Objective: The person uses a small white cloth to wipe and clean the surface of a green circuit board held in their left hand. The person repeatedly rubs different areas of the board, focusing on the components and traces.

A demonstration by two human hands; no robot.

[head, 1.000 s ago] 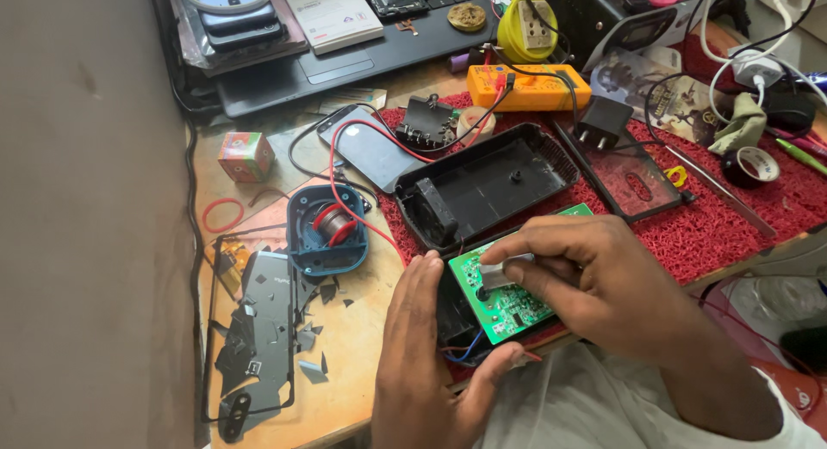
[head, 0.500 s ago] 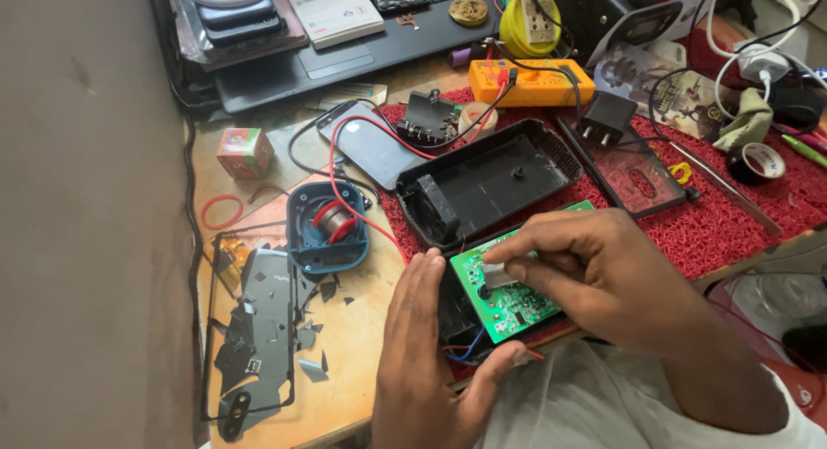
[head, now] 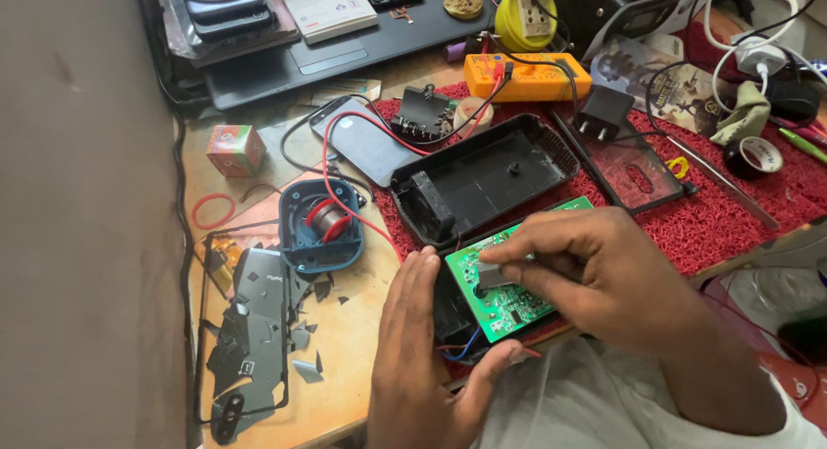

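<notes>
A: Head view, obs. Green circuit board (head: 504, 285) sits in the lower black case half (head: 448, 315), at the near edge of the wooden bench (head: 353, 363), partly on the red mat (head: 715, 225).

B: R hand?

A: Right hand (head: 594, 281) over the board, thumb + fingers pinched on a small grey piece (head: 493, 272) pressed to the board's solder side. Can't tell what the piece is.

B: L hand?

A: Left hand (head: 422, 363) flat, fingers straight, braced against the case's left edge; thumb hooks under the near corner by the blue and red wires (head: 465, 346). Touching, not gripping.

B: Surroundings?

A: Empty black case half (head: 487, 178) lies open just behind the board, on the mat. Blue housing w/ a wire coil (head: 323, 225) to the left, red lead running to an orange multimeter (head: 525, 74) at the back. Shattered phone back panel (head: 254, 328) w/ loose shards at far left. Black plug adapter (head: 603, 111) beside the multimeter, tape roll (head: 751, 156) at right, laptop (head: 345, 44) along the back edge.
</notes>
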